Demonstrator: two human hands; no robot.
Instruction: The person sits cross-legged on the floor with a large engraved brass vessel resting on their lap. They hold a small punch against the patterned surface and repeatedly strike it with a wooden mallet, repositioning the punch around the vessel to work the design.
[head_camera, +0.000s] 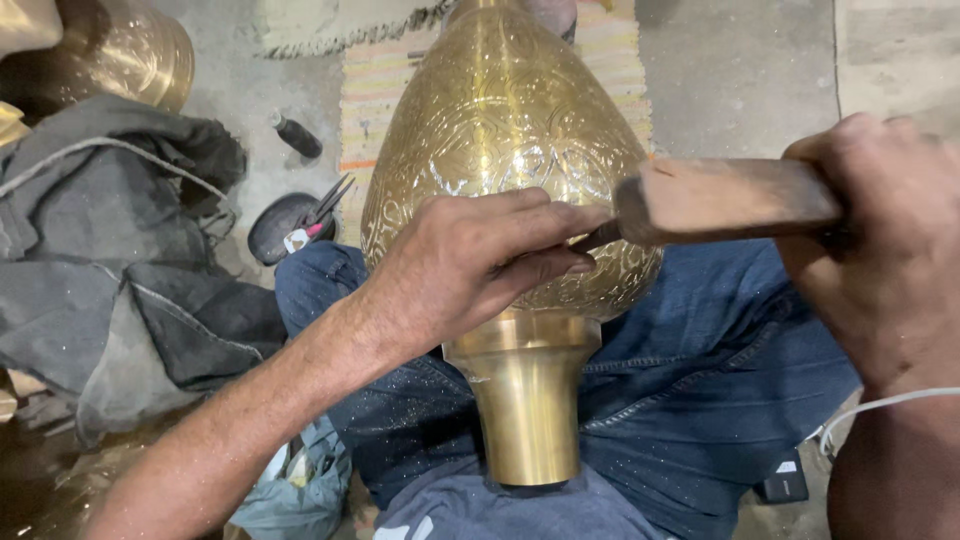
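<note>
1. Resting across the lap, an engraved brass vase (510, 150) was steadied.
2. A thin chisel (597, 236) was pinched by left hand (470, 265) fingers against the vase.
3. A wooden mallet (725, 200) was gripped by the right hand (885, 245).

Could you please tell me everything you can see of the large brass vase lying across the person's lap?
The brass vase is pear-shaped, shiny gold, its bulging body covered in fine engraved scrollwork. A plain smooth collar and cylinder form the end nearest the camera. It lies tilted across the jeans. The left hand rests on its belly, pinching a thin tool against it; the right hand holds a wooden mallet beside it.
</note>
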